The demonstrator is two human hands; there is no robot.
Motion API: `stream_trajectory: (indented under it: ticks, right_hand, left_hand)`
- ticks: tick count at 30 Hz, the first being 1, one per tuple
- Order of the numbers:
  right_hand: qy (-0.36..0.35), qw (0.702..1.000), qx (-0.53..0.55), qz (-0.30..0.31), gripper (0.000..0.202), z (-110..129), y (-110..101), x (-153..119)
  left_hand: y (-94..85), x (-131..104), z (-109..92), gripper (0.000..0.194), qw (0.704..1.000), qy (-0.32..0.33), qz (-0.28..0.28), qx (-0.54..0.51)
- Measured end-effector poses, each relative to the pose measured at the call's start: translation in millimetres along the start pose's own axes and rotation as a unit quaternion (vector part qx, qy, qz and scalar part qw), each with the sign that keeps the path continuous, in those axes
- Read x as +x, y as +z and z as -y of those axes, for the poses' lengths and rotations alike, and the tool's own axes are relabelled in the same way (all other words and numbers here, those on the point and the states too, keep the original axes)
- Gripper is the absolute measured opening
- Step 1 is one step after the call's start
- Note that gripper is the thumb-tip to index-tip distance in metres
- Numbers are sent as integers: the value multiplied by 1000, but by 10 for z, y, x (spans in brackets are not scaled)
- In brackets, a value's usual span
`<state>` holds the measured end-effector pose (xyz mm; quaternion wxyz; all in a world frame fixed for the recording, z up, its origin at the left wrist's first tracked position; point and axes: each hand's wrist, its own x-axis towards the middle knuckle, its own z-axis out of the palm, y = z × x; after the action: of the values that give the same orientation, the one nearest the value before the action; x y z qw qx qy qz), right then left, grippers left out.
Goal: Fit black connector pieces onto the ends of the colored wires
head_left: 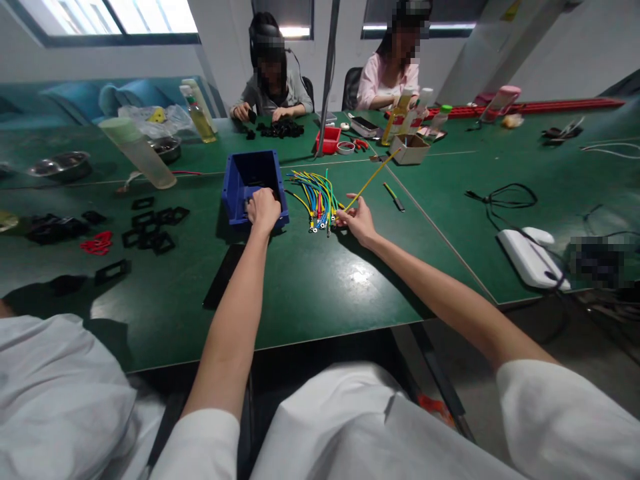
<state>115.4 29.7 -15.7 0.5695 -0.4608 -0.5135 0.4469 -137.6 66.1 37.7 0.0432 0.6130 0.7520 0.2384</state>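
- We identify the yellow wire (375, 175) by its thin, nearly straight, plain run; it slants from the right hand (357, 219) away across the worktop (310, 293).
- We note the right hand closed in a pinch, thumb and fingers on the near end of the yellow wire.
- Just left of it, we find the wire bundle (315, 189): yellow, blue, green and red leads, loosely fanned, with ring terminals at the near ends.
- We locate the left hand (264, 209) inside the blue bin (231, 193), fingers curled down; the fingertips are hidden, so we cannot tell what they hold.
- In the blue bin we see dark contents, too shaded to identify.
- Farther back, we list a red bin (328, 141) and an open cardboard box (411, 152) with small items inside.
- At left, we record black frames (150, 223) beside red parts (97, 243).
- The worktop is green, glossy and crossed by pale seams.
- Across it, we observe two seated co-workers, one handling black parts (283, 128); behind them stand pale walls with windows (160, 15).
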Motion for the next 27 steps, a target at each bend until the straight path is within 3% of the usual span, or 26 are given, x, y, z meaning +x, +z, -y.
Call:
stream_trajectory:
  ticks: [11,15,18,23,27]
  right_hand:
    - [1,998,-40,-46,39,-95,-47,55]
    - [-13,993,-84,-78,34,-129,-38,76]
    - [-27,993,-92,-69,32,-130,-25,69]
    - [-25,994,-87,-69,30,-135,-30,79]
    - [-24,995,-63,-73,32,-146,-38,87]
  left_hand:
    - [84,-5,18,22,995,-34,-72,-59]
    - [71,-65,0,19,989,24,-121,-81]
    - [44,-121,-6,20,984,69,-142,-85]
    - [47,-217,0,19,983,79,-146,-83]
    - [143,-338,8,20,974,73,-185,-106]
